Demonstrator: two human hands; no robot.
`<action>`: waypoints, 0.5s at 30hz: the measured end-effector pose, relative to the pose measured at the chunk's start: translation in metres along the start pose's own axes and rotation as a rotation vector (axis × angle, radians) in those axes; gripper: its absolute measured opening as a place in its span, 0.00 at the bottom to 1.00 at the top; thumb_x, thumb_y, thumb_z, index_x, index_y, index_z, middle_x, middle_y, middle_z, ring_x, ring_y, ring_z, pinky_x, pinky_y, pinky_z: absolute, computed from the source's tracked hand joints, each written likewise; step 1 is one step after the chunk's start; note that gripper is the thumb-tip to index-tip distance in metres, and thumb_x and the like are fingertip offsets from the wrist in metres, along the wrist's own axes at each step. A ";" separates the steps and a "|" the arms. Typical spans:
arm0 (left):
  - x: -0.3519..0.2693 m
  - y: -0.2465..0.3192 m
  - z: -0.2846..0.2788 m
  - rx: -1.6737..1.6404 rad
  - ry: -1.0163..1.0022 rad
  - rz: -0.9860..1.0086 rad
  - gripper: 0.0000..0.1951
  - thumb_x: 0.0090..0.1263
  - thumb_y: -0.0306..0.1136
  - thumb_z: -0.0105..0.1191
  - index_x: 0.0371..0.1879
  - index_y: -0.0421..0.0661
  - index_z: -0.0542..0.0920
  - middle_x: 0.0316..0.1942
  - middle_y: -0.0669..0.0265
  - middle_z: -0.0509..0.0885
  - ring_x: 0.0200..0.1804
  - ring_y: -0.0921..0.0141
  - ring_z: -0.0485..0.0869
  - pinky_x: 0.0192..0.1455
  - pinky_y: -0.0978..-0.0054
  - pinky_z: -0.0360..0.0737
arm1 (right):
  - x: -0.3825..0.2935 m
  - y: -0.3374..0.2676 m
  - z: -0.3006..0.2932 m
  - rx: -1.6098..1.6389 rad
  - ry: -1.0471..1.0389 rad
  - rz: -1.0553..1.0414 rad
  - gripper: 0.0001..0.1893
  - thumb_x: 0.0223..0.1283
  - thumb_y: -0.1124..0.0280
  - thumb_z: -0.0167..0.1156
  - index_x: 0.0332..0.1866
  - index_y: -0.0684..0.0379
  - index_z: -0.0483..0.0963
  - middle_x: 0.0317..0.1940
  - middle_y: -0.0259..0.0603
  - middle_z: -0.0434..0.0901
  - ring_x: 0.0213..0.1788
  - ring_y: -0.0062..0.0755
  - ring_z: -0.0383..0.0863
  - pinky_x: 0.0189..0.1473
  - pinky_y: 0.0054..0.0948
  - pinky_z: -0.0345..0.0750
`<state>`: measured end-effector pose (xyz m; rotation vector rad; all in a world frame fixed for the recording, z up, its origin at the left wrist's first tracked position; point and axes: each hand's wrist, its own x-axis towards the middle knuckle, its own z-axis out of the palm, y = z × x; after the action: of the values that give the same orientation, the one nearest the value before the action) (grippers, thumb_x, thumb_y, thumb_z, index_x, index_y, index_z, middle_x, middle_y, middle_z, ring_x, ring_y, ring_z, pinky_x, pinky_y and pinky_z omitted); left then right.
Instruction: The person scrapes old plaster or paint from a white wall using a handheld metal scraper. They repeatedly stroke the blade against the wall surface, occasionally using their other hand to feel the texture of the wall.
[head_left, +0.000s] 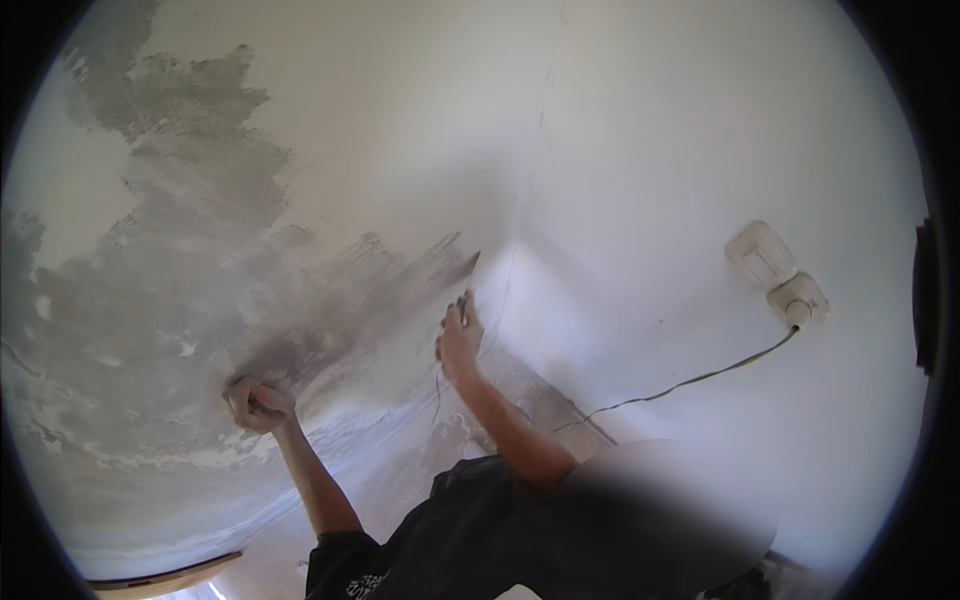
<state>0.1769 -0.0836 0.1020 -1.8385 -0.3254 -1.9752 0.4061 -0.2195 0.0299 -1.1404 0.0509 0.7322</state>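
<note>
My right hand (459, 341) grips a thin-bladed scraper, probably a putty knife (472, 271), its blade against the left wall close to the corner. Most of the handle is hidden by my fingers. Lower on the left, my left hand (259, 405) is curled into a fist at the wall surface, and I see nothing in it. Grey, wet-looking patches of filler or plaster (202, 172) spread unevenly over the pale wall (360, 90). Streaks of the same grey run from near my left hand up towards the blade.
On the right-hand wall sit a light switch (761, 255) and a socket with a plug (797, 304). A thin cable (690, 386) hangs from the plug down towards the dusty floor (517, 382). A wooden edge (169, 576) shows at the lower left.
</note>
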 end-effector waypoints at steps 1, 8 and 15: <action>-0.001 -0.002 0.002 -0.010 0.010 -0.007 0.08 0.75 0.34 0.46 0.41 0.41 0.70 0.22 0.67 0.73 0.21 0.72 0.67 0.22 0.75 0.61 | -0.003 0.000 -0.001 -0.009 0.006 0.020 0.29 0.72 0.67 0.52 0.76 0.50 0.57 0.25 0.30 0.69 0.13 0.15 0.60 0.11 0.20 0.58; 0.004 0.003 -0.005 0.012 0.019 0.008 0.08 0.75 0.35 0.46 0.39 0.42 0.71 0.21 0.68 0.73 0.20 0.73 0.66 0.21 0.75 0.60 | -0.027 0.029 -0.002 -0.093 -0.052 -0.125 0.28 0.71 0.69 0.51 0.75 0.54 0.58 0.24 0.27 0.66 0.15 0.13 0.60 0.14 0.19 0.59; -0.005 0.002 -0.007 0.049 -0.013 -0.013 0.05 0.73 0.30 0.44 0.39 0.42 0.71 0.20 0.68 0.72 0.20 0.73 0.65 0.21 0.74 0.58 | -0.040 0.062 -0.002 -0.362 -0.065 -0.409 0.29 0.72 0.73 0.49 0.76 0.63 0.54 0.26 0.28 0.65 0.26 0.13 0.61 0.27 0.18 0.63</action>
<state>0.1723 -0.0878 0.0958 -1.8239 -0.3875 -1.9476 0.3415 -0.2281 -0.0055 -1.4140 -0.3738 0.4194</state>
